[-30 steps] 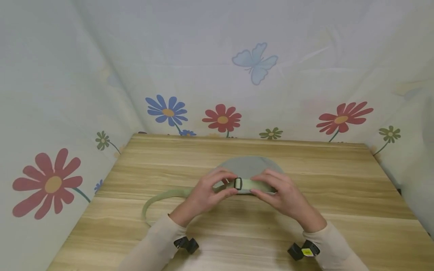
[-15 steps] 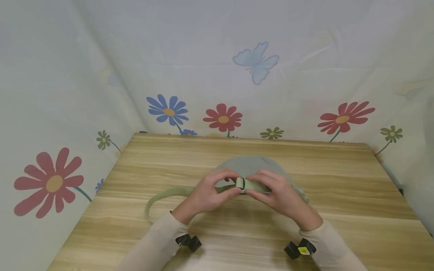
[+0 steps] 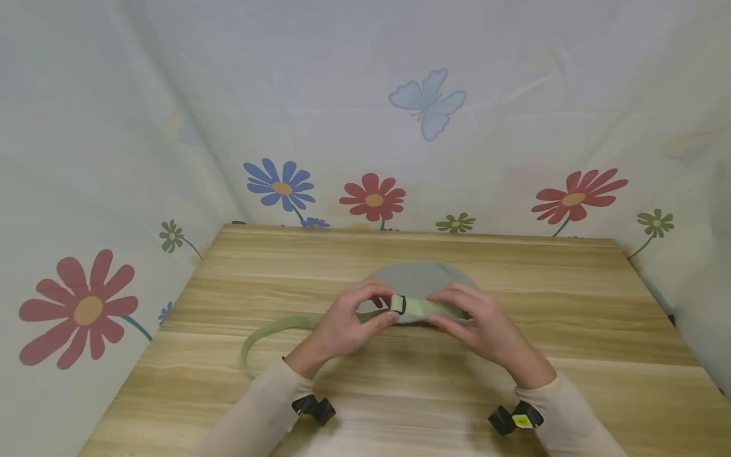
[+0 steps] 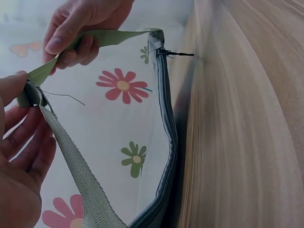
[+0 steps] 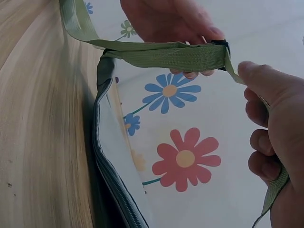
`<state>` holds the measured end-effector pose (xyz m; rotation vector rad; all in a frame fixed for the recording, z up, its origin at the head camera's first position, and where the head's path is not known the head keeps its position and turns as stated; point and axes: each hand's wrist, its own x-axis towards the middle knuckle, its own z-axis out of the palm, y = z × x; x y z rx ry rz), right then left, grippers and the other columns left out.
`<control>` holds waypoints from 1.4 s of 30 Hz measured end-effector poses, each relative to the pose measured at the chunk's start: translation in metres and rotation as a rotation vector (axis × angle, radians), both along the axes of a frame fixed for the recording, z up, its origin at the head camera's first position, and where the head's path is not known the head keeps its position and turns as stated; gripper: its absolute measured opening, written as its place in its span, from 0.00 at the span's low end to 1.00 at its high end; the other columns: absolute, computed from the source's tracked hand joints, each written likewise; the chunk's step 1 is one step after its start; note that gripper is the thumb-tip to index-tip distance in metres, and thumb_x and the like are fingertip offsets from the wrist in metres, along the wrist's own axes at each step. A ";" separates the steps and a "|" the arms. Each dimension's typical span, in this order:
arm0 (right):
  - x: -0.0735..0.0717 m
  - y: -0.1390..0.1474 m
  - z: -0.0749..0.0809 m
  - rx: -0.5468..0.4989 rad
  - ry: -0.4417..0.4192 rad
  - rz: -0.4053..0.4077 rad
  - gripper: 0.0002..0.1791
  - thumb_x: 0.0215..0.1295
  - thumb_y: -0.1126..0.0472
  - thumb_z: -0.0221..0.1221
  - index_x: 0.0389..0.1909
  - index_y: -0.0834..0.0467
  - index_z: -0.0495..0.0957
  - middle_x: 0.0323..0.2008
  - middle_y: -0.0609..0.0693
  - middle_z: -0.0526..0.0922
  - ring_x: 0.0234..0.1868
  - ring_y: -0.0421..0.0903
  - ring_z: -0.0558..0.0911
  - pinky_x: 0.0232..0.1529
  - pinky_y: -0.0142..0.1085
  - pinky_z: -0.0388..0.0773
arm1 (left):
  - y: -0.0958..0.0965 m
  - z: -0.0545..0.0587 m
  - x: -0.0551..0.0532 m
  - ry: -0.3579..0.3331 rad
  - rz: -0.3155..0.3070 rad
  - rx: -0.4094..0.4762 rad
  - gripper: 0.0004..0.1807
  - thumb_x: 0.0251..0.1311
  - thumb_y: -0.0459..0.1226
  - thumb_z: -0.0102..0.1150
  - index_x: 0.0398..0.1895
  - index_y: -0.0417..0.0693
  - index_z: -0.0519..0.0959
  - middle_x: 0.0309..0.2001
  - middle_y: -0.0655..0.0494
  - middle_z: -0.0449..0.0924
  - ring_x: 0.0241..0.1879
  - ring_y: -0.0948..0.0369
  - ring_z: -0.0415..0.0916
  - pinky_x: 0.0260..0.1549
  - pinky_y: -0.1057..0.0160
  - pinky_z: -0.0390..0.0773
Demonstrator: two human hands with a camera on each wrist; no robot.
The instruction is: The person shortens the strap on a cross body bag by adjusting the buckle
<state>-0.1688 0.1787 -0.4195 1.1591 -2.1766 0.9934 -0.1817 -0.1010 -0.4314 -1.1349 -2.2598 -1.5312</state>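
A grey-green zippered bag (image 3: 422,276) lies on the table in the head view, behind both hands. Its light green webbing strap (image 5: 171,56) runs through a black slider buckle (image 3: 403,304). With thumb and fingers, my left hand (image 3: 345,320) pinches the strap at the buckle. To its right, my right hand (image 3: 482,324) pinches the strap between thumb and fingers, a short gap from the buckle. In the left wrist view, the bag's zipper (image 4: 167,123) appears along its edge, with a dark pull cord (image 4: 180,53) at the end.
Part of the strap (image 3: 268,329) curves in a loose loop on the wooden table (image 3: 400,406), left of the hands. A pale curtain (image 3: 320,114) printed with flowers and a butterfly surrounds the table at the back and sides.
Half a second ago the right hand moved left, close to the buckle; now it has shifted back right, showing more strap between the hands. Buckle and left hand moved slightly left.
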 end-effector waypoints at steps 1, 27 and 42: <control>0.000 0.000 0.000 -0.001 0.016 0.003 0.18 0.76 0.47 0.66 0.52 0.58 0.87 0.42 0.48 0.88 0.36 0.38 0.81 0.37 0.25 0.78 | 0.000 0.000 0.000 -0.011 -0.004 0.003 0.13 0.68 0.31 0.73 0.53 0.46 0.85 0.49 0.51 0.87 0.47 0.54 0.83 0.49 0.57 0.87; -0.001 -0.016 -0.007 -0.069 0.042 0.035 0.19 0.76 0.46 0.66 0.49 0.59 0.88 0.42 0.51 0.92 0.40 0.44 0.90 0.42 0.28 0.85 | 0.008 0.000 -0.003 -0.040 -0.139 -0.006 0.15 0.69 0.30 0.71 0.56 0.45 0.83 0.50 0.50 0.88 0.49 0.60 0.84 0.53 0.55 0.87; 0.002 0.000 -0.011 -0.065 -0.012 -0.014 0.20 0.78 0.45 0.63 0.52 0.58 0.87 0.42 0.49 0.89 0.36 0.38 0.82 0.38 0.26 0.77 | 0.009 0.000 -0.001 -0.087 -0.057 0.075 0.14 0.67 0.28 0.71 0.54 0.42 0.83 0.50 0.46 0.88 0.50 0.61 0.86 0.57 0.59 0.86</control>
